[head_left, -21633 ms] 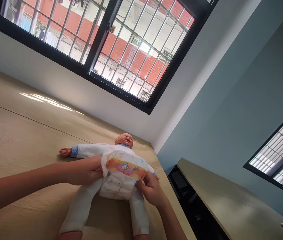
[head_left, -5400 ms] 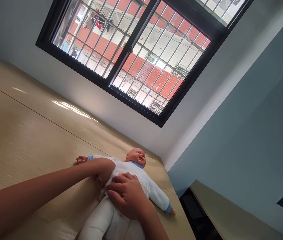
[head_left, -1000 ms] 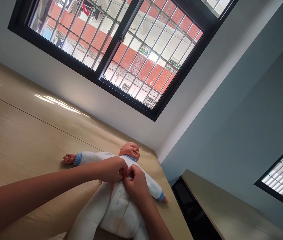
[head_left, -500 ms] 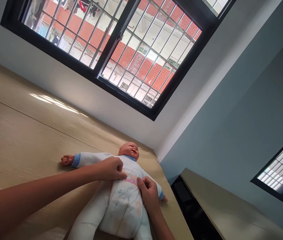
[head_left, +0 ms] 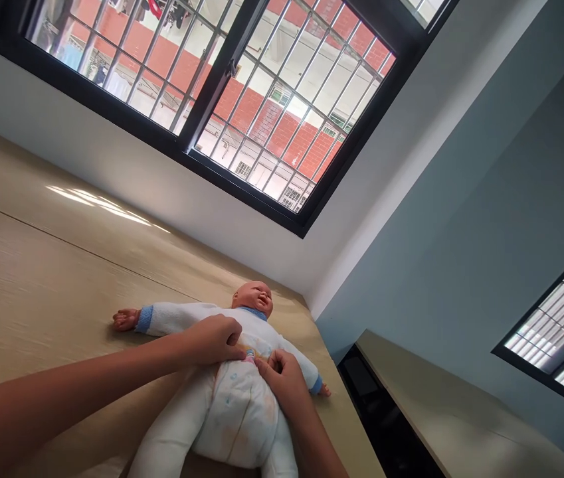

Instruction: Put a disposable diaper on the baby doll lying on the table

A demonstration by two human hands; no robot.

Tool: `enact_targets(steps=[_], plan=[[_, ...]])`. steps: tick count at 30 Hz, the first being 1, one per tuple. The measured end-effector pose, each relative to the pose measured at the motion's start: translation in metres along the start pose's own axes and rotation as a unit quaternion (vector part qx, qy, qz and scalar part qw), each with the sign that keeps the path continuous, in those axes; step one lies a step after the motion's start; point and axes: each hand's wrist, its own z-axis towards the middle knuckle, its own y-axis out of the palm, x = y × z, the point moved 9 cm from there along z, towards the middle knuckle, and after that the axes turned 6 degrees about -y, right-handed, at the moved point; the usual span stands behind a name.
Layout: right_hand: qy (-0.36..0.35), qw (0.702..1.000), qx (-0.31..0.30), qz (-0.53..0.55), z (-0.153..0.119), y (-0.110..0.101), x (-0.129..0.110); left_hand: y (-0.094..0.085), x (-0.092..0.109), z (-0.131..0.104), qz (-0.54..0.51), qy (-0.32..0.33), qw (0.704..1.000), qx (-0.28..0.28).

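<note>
A baby doll (head_left: 256, 325) in a white top with blue cuffs and collar lies on its back, arms spread. Around its hips is a white diaper (head_left: 236, 421) with a colourful printed waistband. My left hand (head_left: 216, 340) is closed at the left end of the waistband, thumb pressed on it and fingers curled. At the other end, my right hand (head_left: 284, 378) has its thumb and bent fingers pinched on the diaper's front edge. The two thumbs are close together, with a little of the print showing between them. What lies under my fingers is hidden.
The doll rests on a light wooden tabletop (head_left: 37, 279). A barred window (head_left: 242, 99) is in the wall behind. To the right stands a lower wood-topped unit (head_left: 441, 405) with a dark front, past the table's edge.
My right hand has moved left along the waistband, closer to my left hand, so less of the print shows. My left hand stays at the waistband. The whole view has shifted slightly.
</note>
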Motion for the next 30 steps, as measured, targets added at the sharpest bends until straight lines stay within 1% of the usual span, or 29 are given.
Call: enact_targets(steps=[4,6,8,10,12,13,14,15,17,18,19,21,22,24,25,27,30], plan=[[-0.018,0.996,0.064,0.061,-0.005,-0.009,0.005,-0.003,-0.007,0.004,-0.031,-0.006,0.999,-0.017],[-0.03,0.993,0.091,0.069,-0.006,-0.015,0.007,-0.006,-0.009,0.007,-0.048,-0.003,0.999,-0.023],[-0.04,0.991,0.106,0.064,-0.006,-0.022,0.007,-0.013,-0.009,0.007,-0.06,0.0,0.998,-0.026],[-0.044,0.991,0.104,0.069,-0.005,-0.027,0.006,-0.022,-0.005,0.005,-0.068,0.004,0.997,-0.03],[-0.042,0.992,0.076,0.09,-0.004,-0.029,0.005,-0.031,0.004,0.0,-0.075,0.018,0.996,-0.047],[-0.041,0.992,0.05,0.105,-0.004,-0.028,0.003,-0.034,0.011,-0.004,-0.077,0.031,0.994,-0.07],[-0.038,0.992,0.016,0.121,-0.005,-0.025,0.001,-0.035,0.017,-0.01,-0.075,0.042,0.991,-0.107],[-0.033,0.99,-0.023,0.137,-0.006,-0.022,-0.001,-0.033,0.022,-0.016,-0.07,0.048,0.984,-0.155],[-0.018,0.98,-0.111,0.167,-0.012,-0.015,-0.008,-0.028,0.026,-0.03,-0.048,0.039,0.968,-0.245],[-0.01,0.972,-0.152,0.181,-0.017,-0.013,-0.012,-0.027,0.027,-0.035,-0.036,0.032,0.961,-0.271],[0.0,0.963,-0.189,0.194,-0.022,-0.012,-0.015,-0.028,0.026,-0.038,-0.027,0.026,0.958,-0.283],[0.025,0.944,-0.252,0.212,-0.032,-0.01,-0.021,-0.029,0.026,-0.04,-0.019,0.024,0.959,-0.282],[0.039,0.937,-0.273,0.215,-0.036,-0.011,-0.022,-0.029,0.026,-0.039,-0.021,0.027,0.96,-0.279],[0.06,0.932,-0.292,0.207,-0.04,-0.012,-0.022,-0.027,0.025,-0.037,-0.027,0.036,0.96,-0.275],[0.063,0.935,-0.29,0.197,-0.04,-0.012,-0.021,-0.025,0.025,-0.035,-0.027,0.042,0.961,-0.272],[0.055,0.947,-0.265,0.17,-0.037,-0.012,-0.021,-0.023,0.026,-0.032,-0.018,0.061,0.964,-0.257],[0.024,0.966,-0.22,0.132,-0.032,-0.011,-0.025,-0.023,0.031,-0.03,0.005,0.101,0.968,-0.229]])
